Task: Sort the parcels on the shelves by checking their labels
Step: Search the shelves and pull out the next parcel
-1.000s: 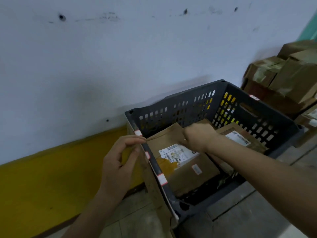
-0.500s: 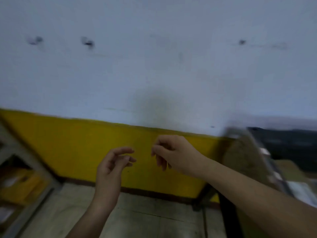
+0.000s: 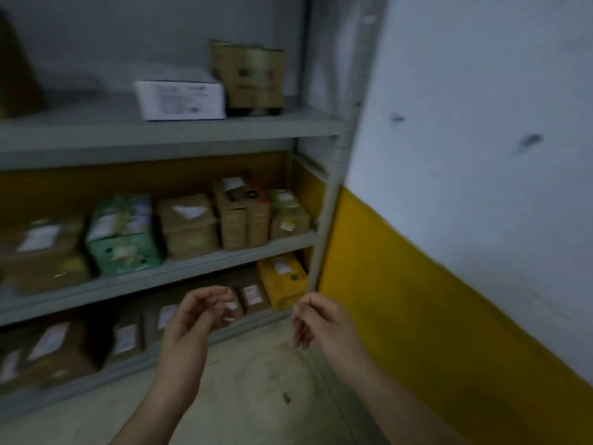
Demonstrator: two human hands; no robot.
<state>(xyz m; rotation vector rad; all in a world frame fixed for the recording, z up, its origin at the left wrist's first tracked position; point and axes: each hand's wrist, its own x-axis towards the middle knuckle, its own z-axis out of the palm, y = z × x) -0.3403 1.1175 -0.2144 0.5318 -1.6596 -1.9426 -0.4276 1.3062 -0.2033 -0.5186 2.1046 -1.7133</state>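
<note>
Left grip (image 3: 192,319) and right grip (image 3: 324,326) hover loosely curled, holding nothing, before the shelves (image 3: 160,130).

Swung left off the crate, now out of view; shelf rack (image 3: 160,131) fills the left. My left hand (image 3: 192,319) let go of the crate edge and my right hand (image 3: 321,326) left its parcels. Both are loosely curled and empty, before the bottom shelf (image 3: 96,382).
</note>
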